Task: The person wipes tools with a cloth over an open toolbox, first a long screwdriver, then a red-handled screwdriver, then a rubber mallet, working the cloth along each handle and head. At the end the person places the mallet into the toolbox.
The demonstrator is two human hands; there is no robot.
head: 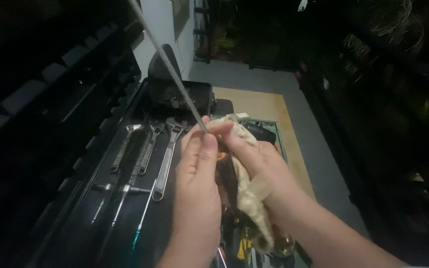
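The room is dark, and only the middle of the view has light. Both hands are held up in the middle, over a black tool case (100,218) that lies open and runs from 7 o'clock up toward 12 o'clock. The left hand (197,188) is closed around the low end of a long thin metal rod (170,69), with the thumb and fingers pinching it near the tip. The rod goes up and away toward 11 o'clock and leaves the top of the view. The right hand (254,159) sits just beside the left one, at about 3 o'clock from it. It is pinching a pale cloth (247,193) against the rod's end, and the cloth hangs down over the palm and wrist toward 6 o'clock. On the flat black lid of the case, at 9 o'clock from the hands, lie shiny tools side by side. There are three adjustable wrenches (167,159) with their heads pointing toward 12 o'clock. Below them lie a few thin screwdrivers (120,203), and one has a green tip (136,238). Past the case, at 12 o'clock, stands a dark rounded thing I cannot make out. The floor (254,79) is grey there, and a tan mat (269,109) lies on it at about 1 o'clock. A white wall (162,25) shows at 11 o'clock. Dark shelves (35,89) fill the left side at 9 o'clock, and the right side at 3 o'clock is too dark to see well.
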